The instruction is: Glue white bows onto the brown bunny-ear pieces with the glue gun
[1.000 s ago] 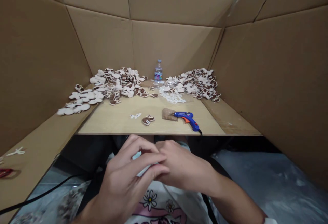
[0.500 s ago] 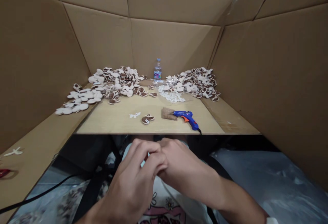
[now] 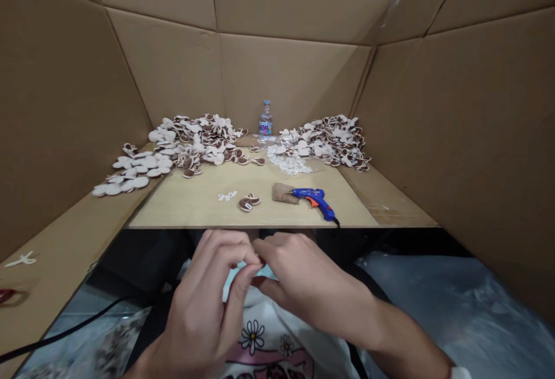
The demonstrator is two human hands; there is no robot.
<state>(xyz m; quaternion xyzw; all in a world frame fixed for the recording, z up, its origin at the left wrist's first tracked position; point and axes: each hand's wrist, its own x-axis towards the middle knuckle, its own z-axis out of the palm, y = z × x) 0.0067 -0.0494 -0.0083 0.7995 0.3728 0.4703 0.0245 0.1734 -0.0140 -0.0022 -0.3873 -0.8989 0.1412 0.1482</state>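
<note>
Small piece (image 3: 261, 261), dark reddish and mostly hidden, sat pinched between the fingertips of both hands, so I could not tell what it was. My feed showed the left hand (image 3: 208, 304) and the right hand (image 3: 303, 286) closed tight on it, fingertips meeting just in front of the table's near edge, over the lap.

The table (image 3: 195, 205) was pale wood, walled on three sides by tall cardboard (image 3: 299, 72). White and brown cutouts lay heaped at the far left corner (image 3: 191, 142) and the far right corner (image 3: 333, 139), with a water bottle (image 3: 265, 120) upright between them at the far edge. Near the near edge, right of middle, a blue glue gun (image 3: 314, 198) lay with its nozzle on a brown pad (image 3: 284, 192). Just left of that sat a brown-and-white cutout (image 3: 248, 202) and a white bow shape (image 3: 228, 196). A black cable (image 3: 65, 332) ran below the left ledge.
</note>
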